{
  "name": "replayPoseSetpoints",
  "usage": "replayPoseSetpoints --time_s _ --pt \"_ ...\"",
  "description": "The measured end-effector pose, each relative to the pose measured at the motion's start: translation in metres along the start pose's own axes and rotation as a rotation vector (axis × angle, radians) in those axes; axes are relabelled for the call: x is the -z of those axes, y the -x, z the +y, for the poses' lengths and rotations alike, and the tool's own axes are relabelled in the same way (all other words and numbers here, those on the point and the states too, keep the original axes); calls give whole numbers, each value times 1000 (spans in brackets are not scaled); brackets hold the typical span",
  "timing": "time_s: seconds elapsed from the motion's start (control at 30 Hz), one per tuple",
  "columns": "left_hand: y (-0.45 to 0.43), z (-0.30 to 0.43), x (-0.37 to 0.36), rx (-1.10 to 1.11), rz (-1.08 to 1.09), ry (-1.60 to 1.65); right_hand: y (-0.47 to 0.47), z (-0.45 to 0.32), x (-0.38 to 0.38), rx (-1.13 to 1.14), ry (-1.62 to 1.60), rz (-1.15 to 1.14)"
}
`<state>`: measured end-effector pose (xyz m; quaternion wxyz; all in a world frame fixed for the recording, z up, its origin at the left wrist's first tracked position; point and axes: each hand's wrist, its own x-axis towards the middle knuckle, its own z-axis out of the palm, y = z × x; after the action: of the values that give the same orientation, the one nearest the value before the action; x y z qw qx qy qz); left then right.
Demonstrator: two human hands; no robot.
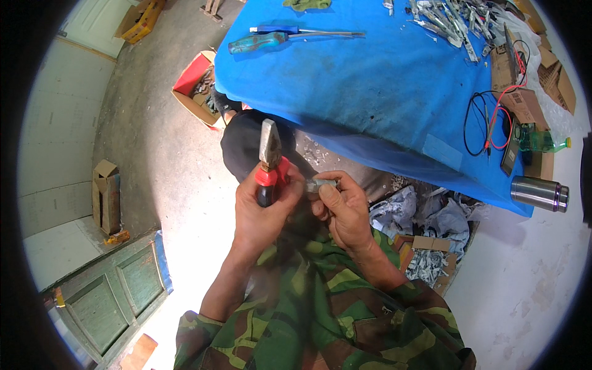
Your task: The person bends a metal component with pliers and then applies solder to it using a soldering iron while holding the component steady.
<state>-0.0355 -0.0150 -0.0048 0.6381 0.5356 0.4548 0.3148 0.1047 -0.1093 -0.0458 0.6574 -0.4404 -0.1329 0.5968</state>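
Observation:
My left hand grips a pair of combination pliers by the red and black handles, with the metal jaws pointing up and away from me. Between the thumb and fingers of my right hand is a small silvery cylindrical piece. Its left end lies close to the left hand's fingertips; whether they touch it I cannot tell. Both hands are held above my lap, short of the blue-covered table. Much of the pliers' handles is hidden by my fingers.
On the table lie two screwdrivers, a heap of silvery strip-like parts, meter leads and a steel flask at the right corner. An open carton stands left on the floor; a box of scraps is at right.

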Motion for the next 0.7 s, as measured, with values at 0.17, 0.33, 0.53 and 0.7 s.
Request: replayPoseSetpoints --time_s 0.17,0.33,0.53,0.7 --pt "1 -2 -2 120 24 133 -4 0 3 -74 -121 -14" --pt "1 1 -1 142 47 83 -4 -4 1 -58 -12 -4" --pt "5 7 15 100 -20 -229 -6 -5 6 -93 -216 -16" --pt "21 12 26 94 -59 -382 -8 -6 9 -92 -306 -54"
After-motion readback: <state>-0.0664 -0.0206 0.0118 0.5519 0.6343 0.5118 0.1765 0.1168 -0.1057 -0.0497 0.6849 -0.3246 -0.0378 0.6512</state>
